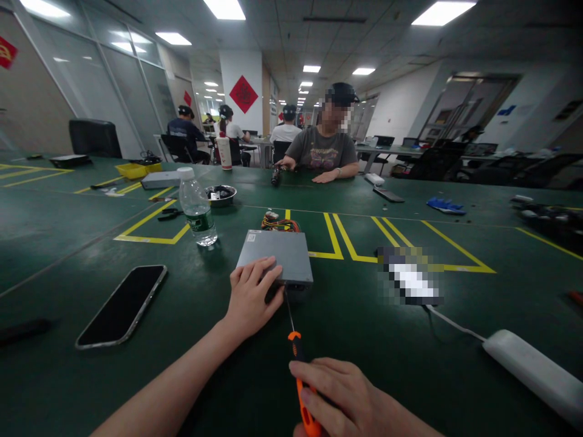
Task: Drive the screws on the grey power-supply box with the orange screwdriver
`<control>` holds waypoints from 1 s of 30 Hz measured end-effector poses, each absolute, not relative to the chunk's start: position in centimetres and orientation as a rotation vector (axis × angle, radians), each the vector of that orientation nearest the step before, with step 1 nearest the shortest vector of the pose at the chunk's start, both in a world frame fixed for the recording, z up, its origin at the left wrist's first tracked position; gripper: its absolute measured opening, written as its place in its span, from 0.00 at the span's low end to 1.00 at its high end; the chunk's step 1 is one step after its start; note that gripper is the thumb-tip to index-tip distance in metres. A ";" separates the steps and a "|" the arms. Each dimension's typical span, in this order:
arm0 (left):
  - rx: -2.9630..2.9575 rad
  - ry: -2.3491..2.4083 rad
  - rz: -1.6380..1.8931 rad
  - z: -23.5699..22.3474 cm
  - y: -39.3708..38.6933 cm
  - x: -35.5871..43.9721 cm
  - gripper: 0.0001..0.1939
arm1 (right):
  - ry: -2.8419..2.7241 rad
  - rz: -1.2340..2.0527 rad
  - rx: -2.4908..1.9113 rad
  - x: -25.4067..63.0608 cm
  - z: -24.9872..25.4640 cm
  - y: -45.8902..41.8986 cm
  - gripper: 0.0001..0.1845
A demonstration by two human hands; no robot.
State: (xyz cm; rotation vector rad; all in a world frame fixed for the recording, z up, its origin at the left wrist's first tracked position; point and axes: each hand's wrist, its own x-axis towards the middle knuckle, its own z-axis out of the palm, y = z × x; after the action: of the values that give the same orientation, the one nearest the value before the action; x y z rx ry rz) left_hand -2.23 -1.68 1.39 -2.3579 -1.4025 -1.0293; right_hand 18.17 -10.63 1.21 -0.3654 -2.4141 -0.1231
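A grey metal computer power supply (291,252) lies flat on the green table, with a bundle of coloured cables (280,223) behind it. Its near side faces me. My left hand (252,297) grips its near left corner, fingers over the top and thumb against the near side. In my right hand (341,391) is a screwdriver (295,343) with an orange and black handle, the fingers closed round it. The screwdriver's thin shaft points away from me, and its tip meets the near side of the power supply close to my left thumb. The exact contact is too small to make out.
To the left are a water bottle (198,212), a dark-screened phone (122,306) and a metal bowl (221,195) of small parts. A lit, blurred phone (410,279) is cabled to a white power strip (532,370) on the right. Across the table sits a person (323,149).
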 end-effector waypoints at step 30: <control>-2.361 -1.411 -1.009 1.4 -1.7 -2.3 0.15 | -2.498 -0.205 -0.485 16.1 2.9 -11.3 0.12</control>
State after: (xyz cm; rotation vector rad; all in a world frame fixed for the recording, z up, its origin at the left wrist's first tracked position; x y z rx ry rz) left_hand -2.30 -1.71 1.41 -2.3614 -1.4112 -1.0091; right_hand 16.09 -11.33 2.91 -0.4854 -2.4976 -0.2053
